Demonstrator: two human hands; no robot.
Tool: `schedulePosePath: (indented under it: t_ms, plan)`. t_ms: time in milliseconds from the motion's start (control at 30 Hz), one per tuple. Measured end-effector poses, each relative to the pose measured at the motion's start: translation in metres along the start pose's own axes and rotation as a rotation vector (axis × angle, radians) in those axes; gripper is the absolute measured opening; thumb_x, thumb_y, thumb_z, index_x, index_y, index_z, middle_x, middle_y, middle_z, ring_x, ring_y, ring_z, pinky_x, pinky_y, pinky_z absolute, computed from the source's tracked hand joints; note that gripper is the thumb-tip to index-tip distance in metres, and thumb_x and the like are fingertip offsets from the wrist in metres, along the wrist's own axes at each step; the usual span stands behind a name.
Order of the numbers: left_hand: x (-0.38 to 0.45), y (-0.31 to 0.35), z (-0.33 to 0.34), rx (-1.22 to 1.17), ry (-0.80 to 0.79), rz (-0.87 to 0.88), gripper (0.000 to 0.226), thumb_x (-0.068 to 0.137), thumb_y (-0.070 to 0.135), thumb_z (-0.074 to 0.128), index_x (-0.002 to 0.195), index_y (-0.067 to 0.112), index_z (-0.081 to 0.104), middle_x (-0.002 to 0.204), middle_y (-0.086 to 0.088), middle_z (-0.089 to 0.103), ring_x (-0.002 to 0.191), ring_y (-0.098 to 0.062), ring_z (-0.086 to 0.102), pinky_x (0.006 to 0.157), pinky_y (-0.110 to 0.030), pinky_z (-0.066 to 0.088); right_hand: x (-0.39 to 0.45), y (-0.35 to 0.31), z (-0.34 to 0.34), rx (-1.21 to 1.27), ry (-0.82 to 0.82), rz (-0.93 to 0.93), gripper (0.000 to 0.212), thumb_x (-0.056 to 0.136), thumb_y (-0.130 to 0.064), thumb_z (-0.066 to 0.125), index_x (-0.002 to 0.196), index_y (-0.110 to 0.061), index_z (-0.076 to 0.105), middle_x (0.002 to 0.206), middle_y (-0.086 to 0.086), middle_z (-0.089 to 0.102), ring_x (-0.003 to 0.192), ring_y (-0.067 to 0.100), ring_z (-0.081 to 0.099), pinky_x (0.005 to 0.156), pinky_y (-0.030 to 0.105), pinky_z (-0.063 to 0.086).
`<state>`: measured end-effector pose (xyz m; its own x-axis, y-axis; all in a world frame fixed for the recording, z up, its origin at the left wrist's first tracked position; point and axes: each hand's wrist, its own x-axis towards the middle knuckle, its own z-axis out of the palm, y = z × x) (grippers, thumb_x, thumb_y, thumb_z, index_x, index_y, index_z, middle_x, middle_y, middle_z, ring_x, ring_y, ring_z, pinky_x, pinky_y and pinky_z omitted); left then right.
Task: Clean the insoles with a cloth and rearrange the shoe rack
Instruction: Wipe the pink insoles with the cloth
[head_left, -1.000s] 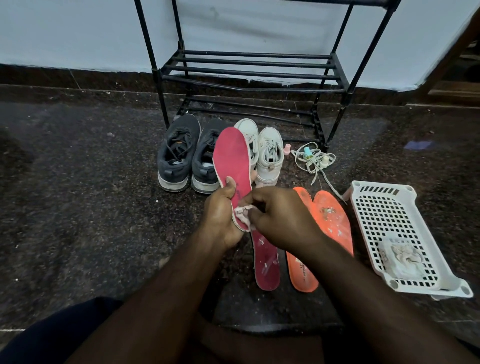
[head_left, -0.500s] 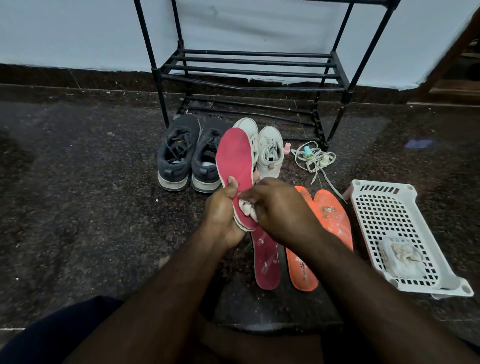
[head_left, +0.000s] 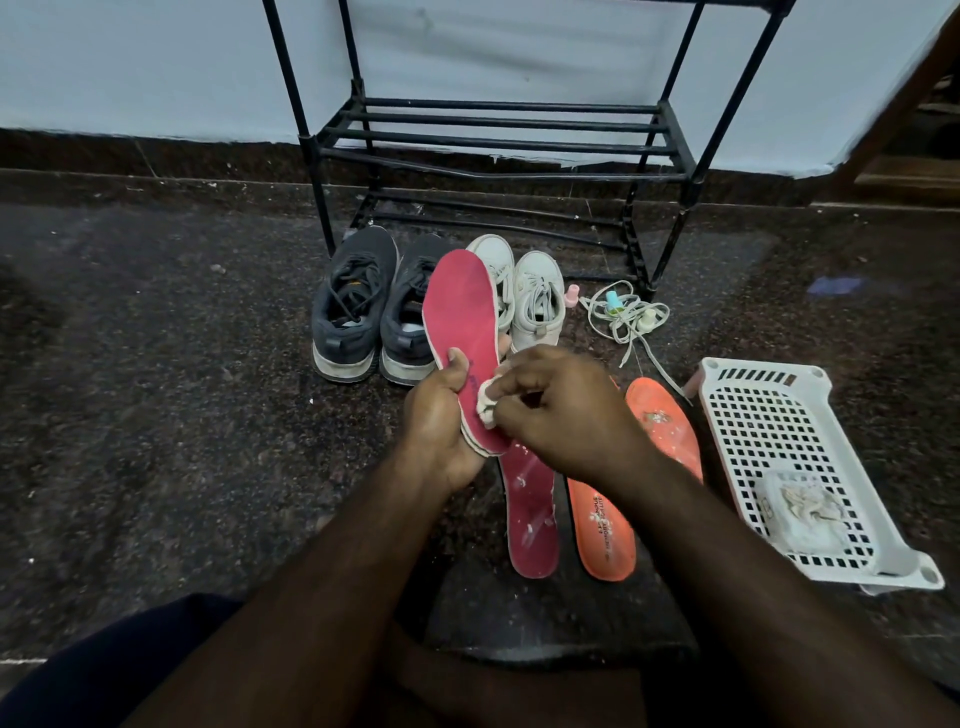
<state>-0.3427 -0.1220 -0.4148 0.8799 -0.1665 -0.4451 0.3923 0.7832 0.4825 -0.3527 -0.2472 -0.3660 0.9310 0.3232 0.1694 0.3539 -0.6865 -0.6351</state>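
The left hand (head_left: 441, 421) holds a red insole (head_left: 462, 332) upright by its lower end, thumb pressed across the front face and the other fingers curled behind it. The right hand (head_left: 556, 410) pinches a small white cloth (head_left: 488, 402) between its fingertips and presses it against the lower part of that insole, just beside the left thumb.

On the dark speckled floor (head_left: 156, 415) under the hands lies a second red insole (head_left: 530, 514), spotted with white specks. To its right lie two orange insoles (head_left: 602, 535), side by side and also spotted.

Behind the held insole stand a pair of dark grey sneakers (head_left: 358, 312) and a pair of white sneakers (head_left: 535, 306), toes pointing toward a black metal shoe rack (head_left: 498, 140) set against the pale wall. Loose white laces (head_left: 628, 322) lie tangled on the floor right of the white pair, with small coloured bottles among and beside them.

Farther right a white perforated plastic basket (head_left: 753, 415) sits on the floor, holding another crumpled white cloth (head_left: 800, 509) in its near end.
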Motion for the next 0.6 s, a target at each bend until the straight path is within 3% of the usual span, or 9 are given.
schedulePosePath:
  t_ms: [133, 267, 400, 533, 600]
  plan:
    - [-0.001, -0.003, 0.003, 0.031, 0.008, 0.016, 0.053, 0.109, 0.038, 0.028, 0.129, 0.0, 0.059, 0.101, -0.014, 0.075, 0.091, -0.024, 0.073, 0.086, -0.039, 0.055, -0.003, -0.001, 0.018, -0.111, -0.071, -0.037, 0.019, 0.076, -0.009, 0.06, 0.087, -0.015, 0.073, 0.088, 0.005, 0.069, 0.086, 0.022, 0.063, 0.077, 0.034, 0.047]
    - [0.0, -0.001, 0.002, 0.035, 0.026, 0.011, 0.052, 0.109, 0.039, 0.027, 0.126, 0.003, 0.06, 0.095, -0.012, 0.077, 0.083, -0.023, 0.076, 0.067, -0.034, 0.06, -0.006, -0.002, 0.013, -0.013, -0.152, 0.001, 0.027, 0.074, -0.004, 0.06, 0.091, -0.022, 0.071, 0.083, -0.007, 0.071, 0.078, 0.011, 0.063, 0.073, 0.028, 0.049]
    - [-0.002, -0.002, 0.002, -0.003, 0.012, 0.003, 0.05, 0.109, 0.037, 0.029, 0.121, 0.002, 0.062, 0.099, -0.015, 0.076, 0.085, -0.025, 0.076, 0.083, -0.041, 0.054, -0.002, 0.002, 0.012, -0.107, 0.043, -0.082, 0.026, 0.074, -0.007, 0.056, 0.092, -0.013, 0.074, 0.084, 0.005, 0.069, 0.082, 0.023, 0.063, 0.074, 0.033, 0.046]
    - [-0.002, -0.003, 0.001, 0.002, 0.021, -0.002, 0.052, 0.108, 0.037, 0.031, 0.132, 0.0, 0.058, 0.108, -0.014, 0.074, 0.098, -0.025, 0.071, 0.088, -0.038, 0.057, -0.005, 0.001, 0.022, -0.167, -0.088, -0.133, 0.034, 0.073, -0.019, 0.044, 0.084, -0.01, 0.075, 0.081, 0.008, 0.065, 0.078, 0.027, 0.062, 0.068, 0.034, 0.05]
    - [0.0, -0.001, 0.0, 0.008, 0.022, 0.004, 0.051, 0.108, 0.038, 0.031, 0.132, 0.002, 0.058, 0.107, -0.013, 0.074, 0.108, -0.027, 0.068, 0.084, -0.04, 0.057, -0.003, 0.002, 0.018, -0.121, -0.154, -0.116, 0.025, 0.075, -0.01, 0.054, 0.086, -0.011, 0.076, 0.084, 0.005, 0.07, 0.079, 0.021, 0.064, 0.071, 0.03, 0.049]
